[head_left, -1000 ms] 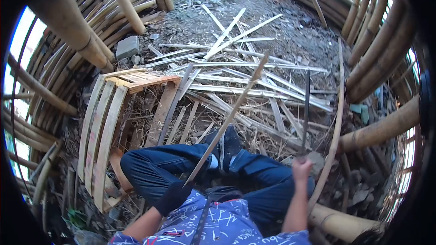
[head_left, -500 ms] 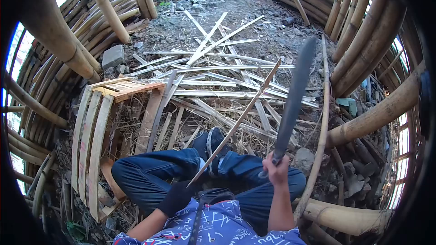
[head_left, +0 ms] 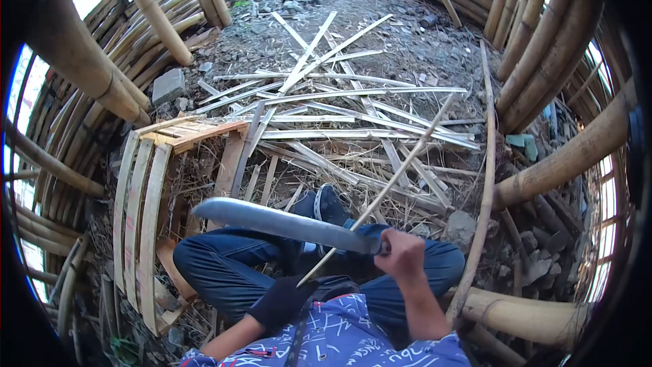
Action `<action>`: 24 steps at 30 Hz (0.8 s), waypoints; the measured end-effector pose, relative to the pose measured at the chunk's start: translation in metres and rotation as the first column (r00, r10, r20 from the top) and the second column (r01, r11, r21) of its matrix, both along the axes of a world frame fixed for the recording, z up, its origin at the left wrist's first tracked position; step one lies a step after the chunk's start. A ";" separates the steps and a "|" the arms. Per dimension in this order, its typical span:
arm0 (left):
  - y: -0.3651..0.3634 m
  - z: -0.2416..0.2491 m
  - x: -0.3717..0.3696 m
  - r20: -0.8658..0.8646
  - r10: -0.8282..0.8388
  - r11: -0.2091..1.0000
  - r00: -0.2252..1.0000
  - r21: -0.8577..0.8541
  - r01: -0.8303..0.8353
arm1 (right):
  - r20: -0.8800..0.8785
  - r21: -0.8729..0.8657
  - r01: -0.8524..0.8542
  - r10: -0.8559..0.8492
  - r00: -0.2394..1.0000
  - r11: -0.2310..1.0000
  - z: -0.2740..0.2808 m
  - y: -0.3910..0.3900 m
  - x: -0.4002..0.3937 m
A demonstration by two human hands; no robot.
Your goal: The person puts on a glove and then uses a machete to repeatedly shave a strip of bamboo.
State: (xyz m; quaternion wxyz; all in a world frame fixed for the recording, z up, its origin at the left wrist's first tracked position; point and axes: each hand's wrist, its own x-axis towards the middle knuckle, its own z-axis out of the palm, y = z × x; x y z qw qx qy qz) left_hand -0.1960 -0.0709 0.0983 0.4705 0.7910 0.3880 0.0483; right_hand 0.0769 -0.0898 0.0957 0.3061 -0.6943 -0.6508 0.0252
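Observation:
My left hand (head_left: pixel 288 299), in a black glove, is closed on the lower end of a long thin bamboo strip (head_left: pixel 405 164). The strip slants up and away to the right over the scattered pieces. In my bare right hand (head_left: pixel 402 255) is the handle of a machete (head_left: pixel 275 219). Its broad blade lies nearly level across my lap, with the tip pointing left. Near the handle the blade overlaps the strip in this view. Both hands are above my crossed legs in blue jeans (head_left: pixel 221 258).
Split bamboo strips (head_left: pixel 309 134) lie crisscrossed on the ground ahead. A slatted wooden crate (head_left: pixel 136 211) stands on the left. Thick bamboo poles (head_left: pixel 564 170) rise on both sides, with a concrete block (head_left: pixel 169 86) at the far left and stones (head_left: pixel 462 230) by my right knee.
The machete has swung from upright down to the left until nearly level. My right hand turned and moved slightly left; the strip's far end has shifted right.

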 end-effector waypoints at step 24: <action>-0.012 -0.008 -0.038 -0.091 -0.249 0.942 0.964 0.208 0.263 | 0.443 0.018 0.305 -0.281 0.851 0.952 -0.026 0.020 0.153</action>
